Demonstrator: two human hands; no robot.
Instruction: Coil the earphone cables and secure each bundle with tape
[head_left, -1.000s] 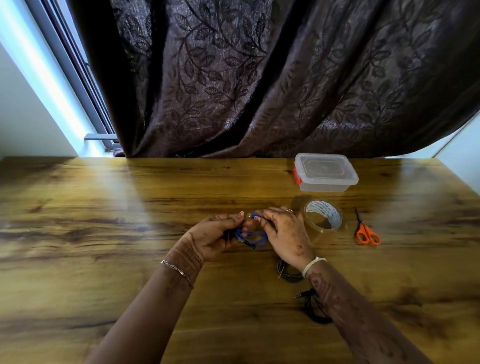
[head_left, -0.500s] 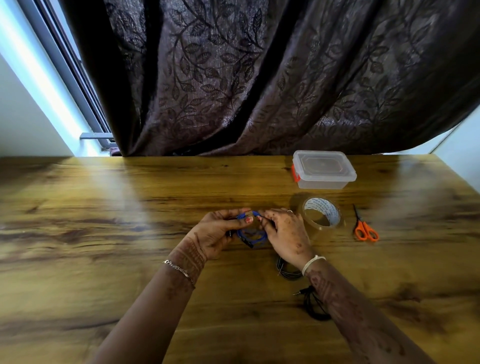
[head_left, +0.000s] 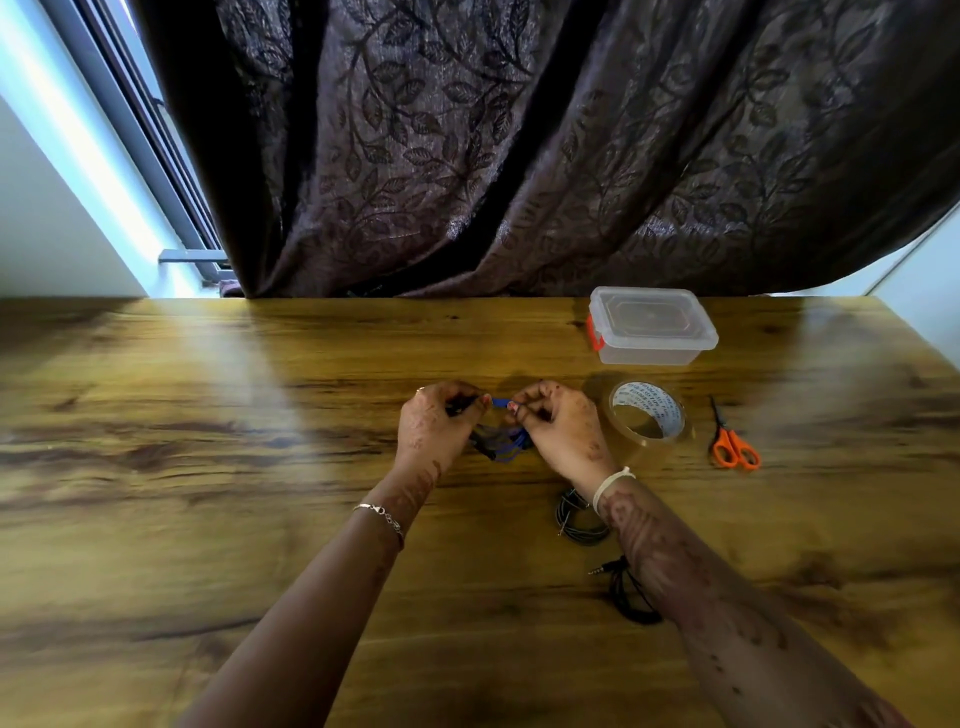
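Pinching a dark bit of the coiled blue earphone cable (head_left: 506, 444), the left hand (head_left: 435, 427) hovers over the brown wooden worktop (head_left: 208, 467); the coil hangs between both hands, the right hand (head_left: 565, 427) pinching its blue strand. Right of them sits a clear tape roll (head_left: 647, 415).

left hand (head_left: 435, 427) + right hand (head_left: 565, 427): pinching blue cable (head_left: 511, 446) | tape roll (head_left: 648, 415): on table (head_left: 208, 467)
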